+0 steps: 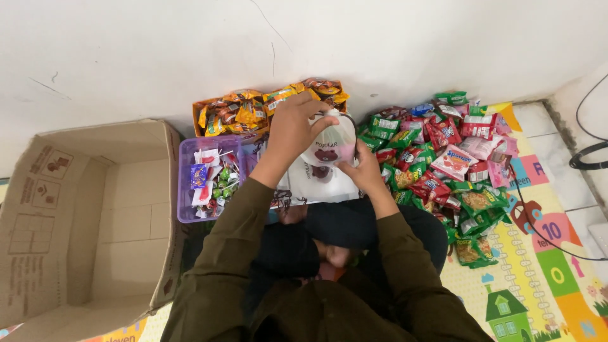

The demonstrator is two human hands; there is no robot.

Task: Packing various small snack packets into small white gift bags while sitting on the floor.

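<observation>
We sit cross-legged on the floor and look down at our own two hands, which meet at about 12 o'clock from our lap around a white plastic bag (330,147) printed with a brown bear face. Our left hand (292,130) comes over the bag from the 10 o'clock side, fingers curled closed on its upper edge, while our right hand (362,170) pinches the lower right edge from 3 o'clock; held from both sides like this, the bag's mouth stays spread and faces up at us. Whether anything is inside it we cannot tell. The supplies lie in an arc around the knees, all near the hands: a purple plastic tray (186,190) of lollipops and small wrapped sweets at 9 o'clock of the bag, an orange display box (266,104) of orange-wrapped snacks against the wall at 12 o'clock, and a loose heap of red, green and pink snack packets (443,164) spilling away at 3 o'clock. A large open cardboard box (88,215) lies on its side further out at 9 o'clock. Under us is a children's foam play mat (544,266) with numbers and a little house, laid on pale tiles; the wall (190,44) is white with hairline cracks, and a black cable (592,152) runs along the right edge.
</observation>
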